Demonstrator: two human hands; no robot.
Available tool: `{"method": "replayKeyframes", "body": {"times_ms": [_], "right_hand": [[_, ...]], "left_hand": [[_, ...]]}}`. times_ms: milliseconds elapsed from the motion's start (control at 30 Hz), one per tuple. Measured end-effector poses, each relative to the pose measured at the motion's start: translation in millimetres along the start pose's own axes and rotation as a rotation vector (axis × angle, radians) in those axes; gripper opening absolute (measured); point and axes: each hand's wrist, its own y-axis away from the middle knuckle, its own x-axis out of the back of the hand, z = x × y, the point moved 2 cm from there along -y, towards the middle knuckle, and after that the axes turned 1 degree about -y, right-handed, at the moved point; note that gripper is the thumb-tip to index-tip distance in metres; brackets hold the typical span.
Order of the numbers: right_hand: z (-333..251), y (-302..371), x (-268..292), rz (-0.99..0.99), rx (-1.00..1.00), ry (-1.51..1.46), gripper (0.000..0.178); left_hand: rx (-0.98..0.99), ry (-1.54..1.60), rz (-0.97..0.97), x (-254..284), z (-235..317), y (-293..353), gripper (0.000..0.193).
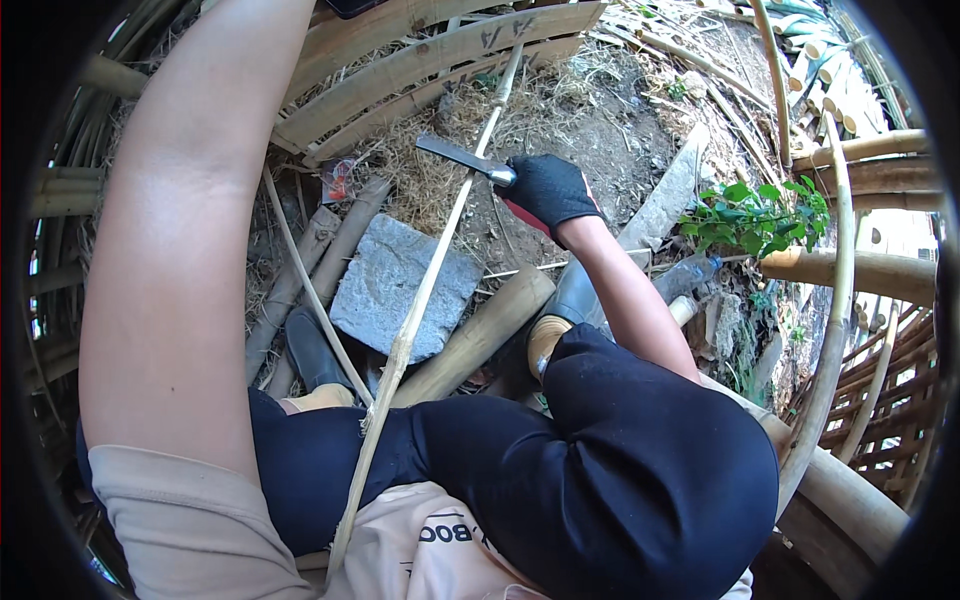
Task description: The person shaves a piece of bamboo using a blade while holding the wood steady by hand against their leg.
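Note:
My right hand (552, 196), in a black and red glove, is closed on a short flat-bladed metal tool (455, 154). Its handle is hidden in the fist, and a shiny metal collar shows beside the fingers. The dark narrow blade points left and crosses a thin pale bamboo pole (428, 285); whether they touch, I cannot tell. That pole slants from my lap up to some curved bamboo slats (420, 75) at the top. My bare left arm (180, 260) reaches up past the top edge, with its hand out of view.
Between my feet lies a grey stone block (405, 285), beside a thick bamboo log (480, 335). A leafy green plant (755, 215) and a plastic bottle (688, 275) are to the right. Bent bamboo poles (838, 300) stand at the right, with cut bamboo (825, 75) piled far right.

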Motion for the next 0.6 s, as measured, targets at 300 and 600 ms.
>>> {"method": "replayKeyframes", "body": {"times_ms": [300, 600], "right_hand": [[-4, 4, 7, 0.004, 0.021, -0.016, 0.03], [-7, 5, -1, -0.039, 0.023, -0.019, 0.03]], "left_hand": [[-0.06, -0.061, 0.001, 21, 13, -5, 0.069], [-0.299, -0.416, -0.007, 92, 33, 14, 0.078]]}}
